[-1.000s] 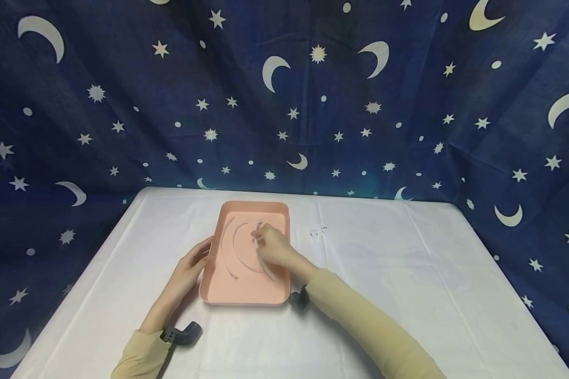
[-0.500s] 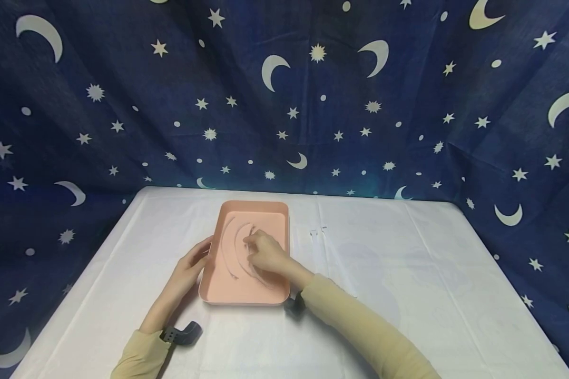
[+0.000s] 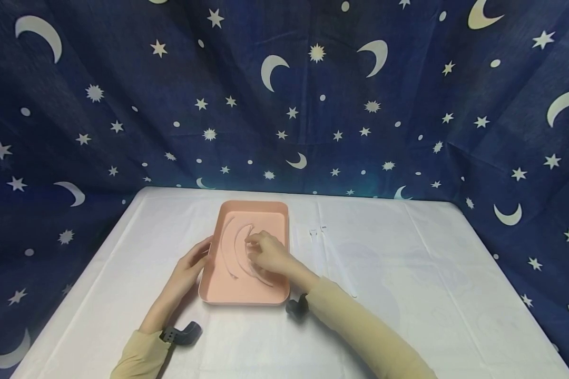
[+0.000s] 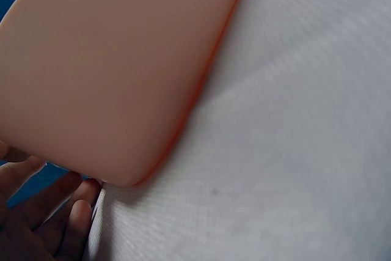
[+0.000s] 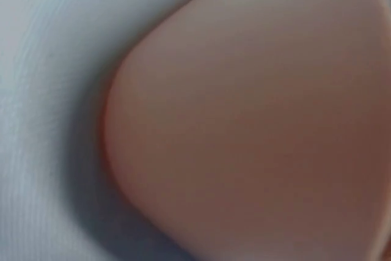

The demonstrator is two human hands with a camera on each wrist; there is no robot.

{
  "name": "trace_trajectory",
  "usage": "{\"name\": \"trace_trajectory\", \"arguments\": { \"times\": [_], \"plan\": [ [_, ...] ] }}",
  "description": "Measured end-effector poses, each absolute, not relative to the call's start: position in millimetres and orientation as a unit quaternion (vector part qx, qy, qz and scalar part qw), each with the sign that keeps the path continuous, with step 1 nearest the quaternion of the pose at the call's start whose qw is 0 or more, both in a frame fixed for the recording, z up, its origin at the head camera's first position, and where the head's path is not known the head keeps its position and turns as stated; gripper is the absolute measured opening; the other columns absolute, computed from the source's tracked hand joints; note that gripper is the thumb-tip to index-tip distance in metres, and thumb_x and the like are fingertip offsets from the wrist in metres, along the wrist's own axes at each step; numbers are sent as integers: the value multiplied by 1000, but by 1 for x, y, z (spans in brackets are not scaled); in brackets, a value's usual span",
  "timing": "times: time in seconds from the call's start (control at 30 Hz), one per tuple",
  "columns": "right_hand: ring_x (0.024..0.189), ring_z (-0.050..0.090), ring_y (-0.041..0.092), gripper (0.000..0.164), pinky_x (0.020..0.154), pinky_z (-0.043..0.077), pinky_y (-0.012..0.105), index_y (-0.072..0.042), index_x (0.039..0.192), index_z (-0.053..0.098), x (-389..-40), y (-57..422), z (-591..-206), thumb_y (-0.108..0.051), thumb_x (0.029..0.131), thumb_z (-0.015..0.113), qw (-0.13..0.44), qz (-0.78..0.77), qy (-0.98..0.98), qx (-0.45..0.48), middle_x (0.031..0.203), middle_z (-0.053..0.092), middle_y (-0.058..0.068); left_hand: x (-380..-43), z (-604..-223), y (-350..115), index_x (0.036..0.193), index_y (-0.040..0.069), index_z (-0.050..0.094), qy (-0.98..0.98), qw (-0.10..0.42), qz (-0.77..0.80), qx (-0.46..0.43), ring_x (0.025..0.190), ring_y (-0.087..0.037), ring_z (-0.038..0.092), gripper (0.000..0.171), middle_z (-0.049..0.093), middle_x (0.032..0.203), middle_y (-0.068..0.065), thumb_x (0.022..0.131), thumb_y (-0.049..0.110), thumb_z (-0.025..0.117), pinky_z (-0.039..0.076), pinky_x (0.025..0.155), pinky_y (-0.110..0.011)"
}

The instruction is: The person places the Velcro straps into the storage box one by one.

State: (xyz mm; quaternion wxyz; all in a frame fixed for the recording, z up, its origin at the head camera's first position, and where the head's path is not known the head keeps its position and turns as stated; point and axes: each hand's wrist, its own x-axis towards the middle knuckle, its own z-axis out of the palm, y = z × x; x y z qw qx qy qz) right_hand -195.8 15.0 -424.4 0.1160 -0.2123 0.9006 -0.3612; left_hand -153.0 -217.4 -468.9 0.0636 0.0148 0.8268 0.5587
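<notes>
My left hand (image 3: 189, 266) rests its fingers against the outer left wall of a pink rectangular tray (image 3: 223, 292). In the left wrist view, fingertips (image 4: 79, 212) touch the tray's side. My right hand (image 3: 271, 255) is over the right half of the tray, thumb and index finger apart, with nothing seen between them. Below it lies a clear zip tie (image 3: 264, 281), partly hidden by the hand. It overlaps or nearly touches a second curved zip tie (image 3: 236, 250). Another zip tie (image 3: 223, 250) bows along the left. The right wrist view shows only the tray's outer wall (image 5: 244, 120).
Two more pale zip ties (image 3: 315, 247) lie on the white tablecloth (image 3: 408, 273) right of the tray, hard to make out against it. A dark blue curtain (image 3: 284, 116) with moons and stars hangs behind the table.
My right hand has moved left with a zip tie, laid it beside the second one in the tray, and loosened its fingers. My left hand has stayed at the tray's wall.
</notes>
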Motion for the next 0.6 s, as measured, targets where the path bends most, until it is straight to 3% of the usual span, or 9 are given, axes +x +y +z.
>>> {"name": "trace_trajectory", "arguments": {
  "times": [0.3,0.6],
  "plan": [
    [97,67,22,35,74,57,24,-9,127,60,-187,22,-416,-13,92,59,112,-402,884,-210,119,63,10,-153,-468,-217,150,22,33,825,64,561,15,143,-39,32,52,32,156,-15,101,31,48,24,116,-63],
    [96,64,18,34,77,55,26,-12,126,61,-176,33,-414,-17,93,61,84,-413,882,-210,117,65,6,-152,-467,-216,150,22,32,826,66,560,13,143,-39,32,53,31,157,-13,101,32,47,23,115,-64]
  ]
}}
